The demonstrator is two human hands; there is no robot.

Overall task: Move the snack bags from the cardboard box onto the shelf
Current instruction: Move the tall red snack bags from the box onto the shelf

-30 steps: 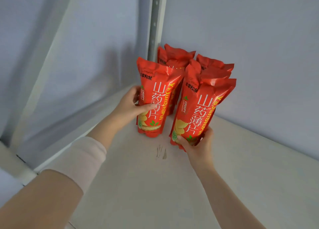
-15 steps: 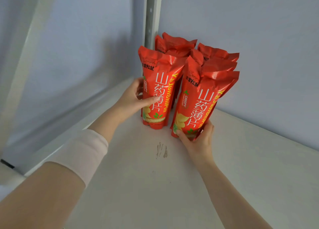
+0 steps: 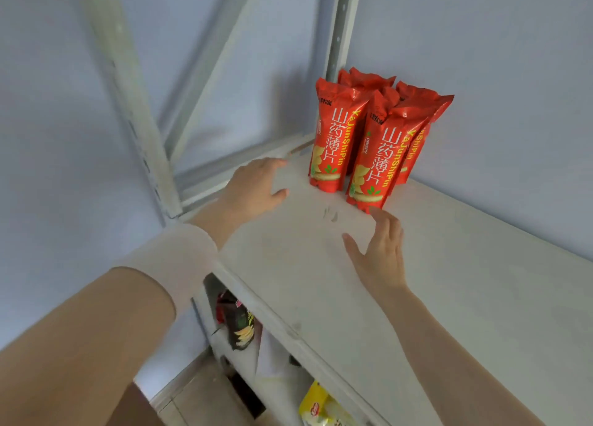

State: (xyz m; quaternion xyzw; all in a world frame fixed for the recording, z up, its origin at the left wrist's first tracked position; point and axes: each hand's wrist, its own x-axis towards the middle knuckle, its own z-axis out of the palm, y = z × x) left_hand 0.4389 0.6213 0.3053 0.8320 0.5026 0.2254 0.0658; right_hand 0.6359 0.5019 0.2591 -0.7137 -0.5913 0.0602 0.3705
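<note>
I read the red snack bags (image 3: 373, 156) as standing upright in a tight cluster at the back corner of the shelf (image 3: 449, 281), close to the pale wall and just beside the perforated rear upright (image 3: 340, 24). I count at least four, the back ones mostly hidden by the front pair. The cardboard box is not in view. Both grips are spread and hold nothing: the left hand (image 3: 253, 188) hovers palm-down over the shelf, apart from the front-left bag, while the right hand (image 3: 382, 252) has its fingertips just beside the base of the front-right bag, and I cannot tell whether they touch. The bags look like glossy foil pouches, tall and narrow, crimped at the top and puffed with air, so I judge them light, slick and easily crushed, with brittle crisps inside. I would take one round its lower middle, thumb in front and fingers behind, lightly, and steady it at the base, since a tall bag tips. The shelf board is matt white and flat, with a small grey scuff (image 3: 330, 213) ahead of the bags. On lower levels sit a dark packet (image 3: 239, 326) and a yellow packet (image 3: 317, 406).
</note>
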